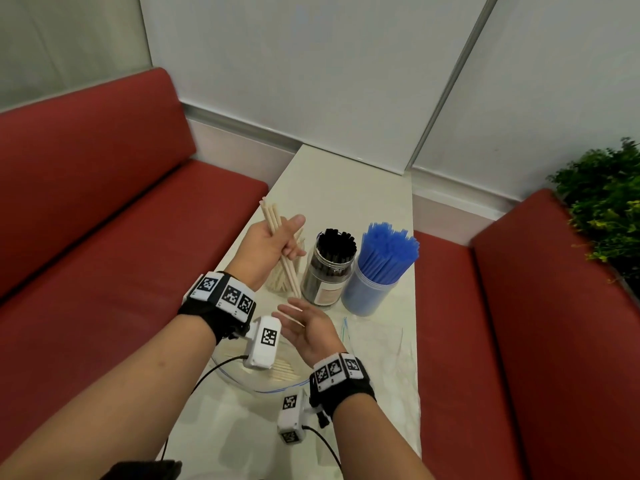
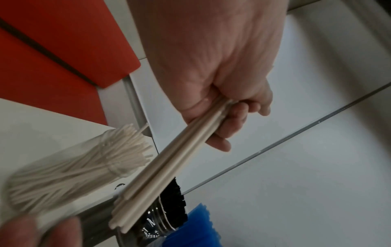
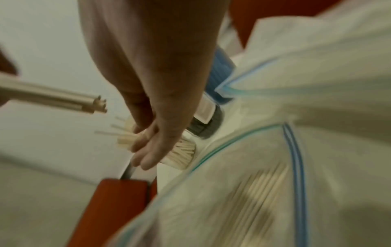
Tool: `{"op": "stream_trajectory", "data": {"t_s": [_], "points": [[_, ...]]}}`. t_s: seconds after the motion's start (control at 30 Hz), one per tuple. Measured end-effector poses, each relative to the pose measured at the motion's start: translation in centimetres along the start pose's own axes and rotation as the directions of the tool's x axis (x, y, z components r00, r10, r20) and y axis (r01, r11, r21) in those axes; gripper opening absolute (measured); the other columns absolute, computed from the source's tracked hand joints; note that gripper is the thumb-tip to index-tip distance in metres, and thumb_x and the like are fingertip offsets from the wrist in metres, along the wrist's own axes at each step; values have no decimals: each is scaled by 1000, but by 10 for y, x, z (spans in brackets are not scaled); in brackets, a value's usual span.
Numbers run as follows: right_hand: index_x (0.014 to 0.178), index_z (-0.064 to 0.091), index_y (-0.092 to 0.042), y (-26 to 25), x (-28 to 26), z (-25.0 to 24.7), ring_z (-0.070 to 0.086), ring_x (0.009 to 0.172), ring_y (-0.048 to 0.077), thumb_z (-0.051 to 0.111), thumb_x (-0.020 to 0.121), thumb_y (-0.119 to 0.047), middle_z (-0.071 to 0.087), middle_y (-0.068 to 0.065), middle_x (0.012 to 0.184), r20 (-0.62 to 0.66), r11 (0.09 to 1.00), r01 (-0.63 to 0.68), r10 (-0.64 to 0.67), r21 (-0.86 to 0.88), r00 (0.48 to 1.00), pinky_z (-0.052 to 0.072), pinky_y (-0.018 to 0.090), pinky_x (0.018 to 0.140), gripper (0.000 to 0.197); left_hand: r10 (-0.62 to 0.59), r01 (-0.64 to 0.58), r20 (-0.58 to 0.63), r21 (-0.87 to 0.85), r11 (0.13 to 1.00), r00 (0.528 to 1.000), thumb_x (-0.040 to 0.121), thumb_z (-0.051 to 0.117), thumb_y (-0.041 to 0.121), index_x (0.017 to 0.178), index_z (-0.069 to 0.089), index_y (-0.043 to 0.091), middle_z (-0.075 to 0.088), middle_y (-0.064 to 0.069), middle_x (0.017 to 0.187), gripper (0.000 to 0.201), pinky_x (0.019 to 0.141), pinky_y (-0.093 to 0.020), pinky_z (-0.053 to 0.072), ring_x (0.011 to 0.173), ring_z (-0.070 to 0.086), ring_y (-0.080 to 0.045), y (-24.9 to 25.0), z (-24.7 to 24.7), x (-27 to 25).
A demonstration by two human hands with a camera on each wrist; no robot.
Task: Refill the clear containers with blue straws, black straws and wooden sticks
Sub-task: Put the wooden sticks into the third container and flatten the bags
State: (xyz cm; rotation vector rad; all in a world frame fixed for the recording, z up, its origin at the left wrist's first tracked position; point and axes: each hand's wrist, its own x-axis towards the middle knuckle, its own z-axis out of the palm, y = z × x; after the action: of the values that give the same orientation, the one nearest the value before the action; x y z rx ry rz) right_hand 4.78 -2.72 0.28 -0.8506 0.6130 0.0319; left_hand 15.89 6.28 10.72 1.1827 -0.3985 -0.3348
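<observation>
Left hand (image 1: 273, 242) grips a bundle of wooden sticks (image 1: 277, 233) — thin, round, pale — tilted above the stick container (image 1: 282, 282). Three clear cylindrical containers stand in a row on the white table (image 1: 346, 188): sticks, black straws (image 1: 337, 242), blue straws (image 1: 388, 251). Right hand (image 1: 308, 329) hovers with fingers relaxed, holding nothing, over a clear zip bag (image 1: 256, 379) — apparently holding more sticks; view blurred.

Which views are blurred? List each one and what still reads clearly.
Head view: sharp, edges bent by the wide lens; left hand gripping wooden sticks reads clearly. Left wrist view: sticks container smeared, hand crisp. Right wrist view: heaviest motion blur, zip bag streaked; open right hand still readable.
</observation>
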Motion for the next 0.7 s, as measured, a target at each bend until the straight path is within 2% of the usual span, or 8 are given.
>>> {"op": "stream_trajectory", "data": {"t_s": [0.1,0.2,0.27,0.33,0.43,0.5,0.57,0.7], "points": [[121,51,2,-16,-2,14,70,104,43,46,108,-23,63,35,127,29,922,-59,52,384,998,55,49,95,28,12,-13,51,37,999,999,85,73,39,59,46,16,37,-4,51,44,78,-39,57,49,44,-18,3,10,-2],[115,67,9,-30,-4,27,72,104,39,41,109,-40,69,32,117,146,915,-95,40,392,989,60,47,91,56,-53,47,111,52,998,992,84,75,36,75,58,15,40,-4,52,29,85,-43,57,50,47,-19,-2,17,-8],[102,74,8,-34,-5,32,75,97,37,41,109,-38,72,29,107,150,909,-96,37,406,988,60,47,90,57,-66,59,131,59,996,989,84,75,34,89,63,18,41,-3,51,21,84,-41,58,49,48,-18,-2,19,-10],[103,69,7,-34,-6,35,75,90,36,44,110,-32,73,25,100,107,904,-95,55,416,993,60,47,88,47,-65,56,127,74,996,990,84,76,34,87,64,19,41,-2,50,20,83,-41,59,48,49,-19,-2,20,-10],[92,66,-2,-29,-5,37,69,64,22,49,107,-33,69,13,78,42,959,-116,108,259,993,57,28,53,37,-106,91,118,130,987,987,83,74,40,65,56,13,45,-7,51,38,85,-41,58,54,54,-25,-7,20,-13],[83,60,-11,-26,-3,35,43,42,10,50,104,-48,53,2,58,-84,987,-138,145,86,986,32,19,33,43,-167,124,156,255,959,974,86,70,44,59,57,10,58,-13,56,46,82,-38,56,63,61,-32,-10,16,-16],[83,65,-16,-23,1,27,27,41,8,54,99,-59,40,-2,53,-198,992,-123,120,-2,973,19,17,34,47,-284,177,193,435,883,939,89,66,44,60,66,13,71,-13,70,42,83,-39,54,76,69,-29,-9,10,-17],[93,61,-13,-13,8,5,26,39,9,47,103,-33,38,-3,48,-300,988,-105,66,-117,952,18,20,36,26,-591,428,123,576,696,797,83,75,25,91,73,5,75,-15,86,22,80,-40,61,77,74,-24,-3,-6,-14]]}}
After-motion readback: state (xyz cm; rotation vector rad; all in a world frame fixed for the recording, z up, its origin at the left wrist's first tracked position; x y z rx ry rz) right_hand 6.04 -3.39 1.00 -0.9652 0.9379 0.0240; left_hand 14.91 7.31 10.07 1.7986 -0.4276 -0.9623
